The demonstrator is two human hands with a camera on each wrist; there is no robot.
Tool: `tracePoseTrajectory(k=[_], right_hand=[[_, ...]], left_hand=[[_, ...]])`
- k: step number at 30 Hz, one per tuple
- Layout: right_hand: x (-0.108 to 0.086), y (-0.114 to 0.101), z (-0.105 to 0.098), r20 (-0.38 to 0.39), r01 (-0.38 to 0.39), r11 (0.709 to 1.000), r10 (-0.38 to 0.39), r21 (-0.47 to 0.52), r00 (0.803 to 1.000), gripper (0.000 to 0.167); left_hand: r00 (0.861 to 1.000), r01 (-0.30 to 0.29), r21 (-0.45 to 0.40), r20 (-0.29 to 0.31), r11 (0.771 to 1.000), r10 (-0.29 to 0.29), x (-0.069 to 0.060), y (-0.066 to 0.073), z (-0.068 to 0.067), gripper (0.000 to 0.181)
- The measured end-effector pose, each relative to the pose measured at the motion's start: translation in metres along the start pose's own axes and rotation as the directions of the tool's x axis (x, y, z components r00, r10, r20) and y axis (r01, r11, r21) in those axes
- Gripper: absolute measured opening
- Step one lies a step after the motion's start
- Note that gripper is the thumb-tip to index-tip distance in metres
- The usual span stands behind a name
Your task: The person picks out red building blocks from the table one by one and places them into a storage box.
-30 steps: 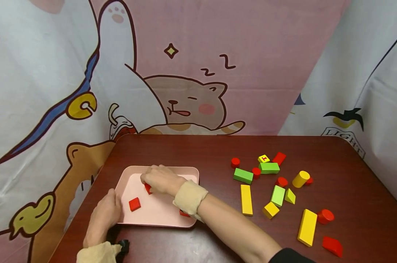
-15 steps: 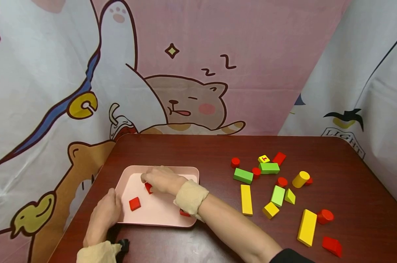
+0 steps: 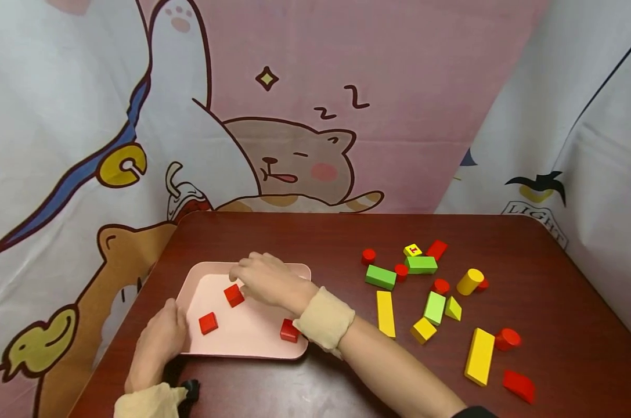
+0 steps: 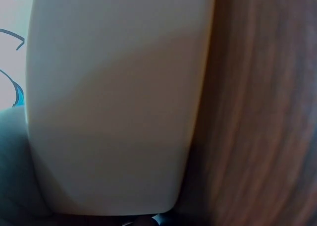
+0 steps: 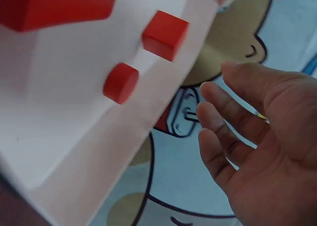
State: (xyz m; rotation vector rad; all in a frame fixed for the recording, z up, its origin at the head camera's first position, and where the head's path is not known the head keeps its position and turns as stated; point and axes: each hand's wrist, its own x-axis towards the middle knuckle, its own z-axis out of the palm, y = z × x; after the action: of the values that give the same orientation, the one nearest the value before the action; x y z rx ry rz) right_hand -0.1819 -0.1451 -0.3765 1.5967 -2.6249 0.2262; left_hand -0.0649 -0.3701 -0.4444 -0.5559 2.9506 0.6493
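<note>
My left hand [image 3: 161, 337] grips the left rim of a pink tray [image 3: 237, 353]; in the left wrist view the pale tray wall [image 4: 119, 112] fills most of the picture. Over the tray's far side hangs my right hand [image 3: 273, 283], its fingers loosely bent and holding nothing. Beside it in the tray lies a red block [image 3: 234, 295], with another red block [image 3: 208, 323] nearer the left hand and a third red block [image 3: 289, 330] by the near right corner. The right wrist view also shows a red cylinder [image 5: 121, 83] in the tray, hidden in the head view.
Right of the tray, loose blocks are scattered on the dark wooden table [image 3: 336, 244]: green blocks [image 3: 381, 277], yellow blocks [image 3: 480, 356], a yellow cylinder [image 3: 470, 282] and several red pieces [image 3: 507, 339]. A printed cloth [image 3: 399, 116] hangs behind the table.
My right hand has let go and lifted slightly to the right, uncovering a red block in the tray. The left hand stays on the rim. The head view has shifted a little.
</note>
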Motion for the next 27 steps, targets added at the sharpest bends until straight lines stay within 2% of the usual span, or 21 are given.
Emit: tracePoseTrajectory(k=[9, 15, 23, 27], right_hand=[[-0.036, -0.004, -0.017, -0.111, -0.006, 1.0, 0.007, 0.01, 0.994, 0.023], [-0.052, -0.006, -0.026, -0.176, -0.043, 0.999, 0.043, -0.001, 0.983, 0.02], [-0.074, 0.003, -0.027, -0.273, -0.064, 0.993, 0.088, 0.096, 0.958, 0.022], [-0.086, 0.011, -0.023, -0.293, -0.084, 0.986, 0.123, 0.142, 0.948, 0.023]], left_hand=[[1.0, -0.003, -0.004, -0.006, 1.0, 0.003, -0.004, 0.0, 0.002, 0.02], [1.0, -0.017, -0.003, -0.009, 1.0, 0.017, -0.003, 0.001, 0.001, 0.021], [1.0, -0.003, -0.001, 0.011, 1.0, 0.003, -0.001, 0.001, -0.005, 0.022], [1.0, 0.003, -0.006, 0.023, 1.0, -0.003, -0.001, 0.002, -0.005, 0.022]])
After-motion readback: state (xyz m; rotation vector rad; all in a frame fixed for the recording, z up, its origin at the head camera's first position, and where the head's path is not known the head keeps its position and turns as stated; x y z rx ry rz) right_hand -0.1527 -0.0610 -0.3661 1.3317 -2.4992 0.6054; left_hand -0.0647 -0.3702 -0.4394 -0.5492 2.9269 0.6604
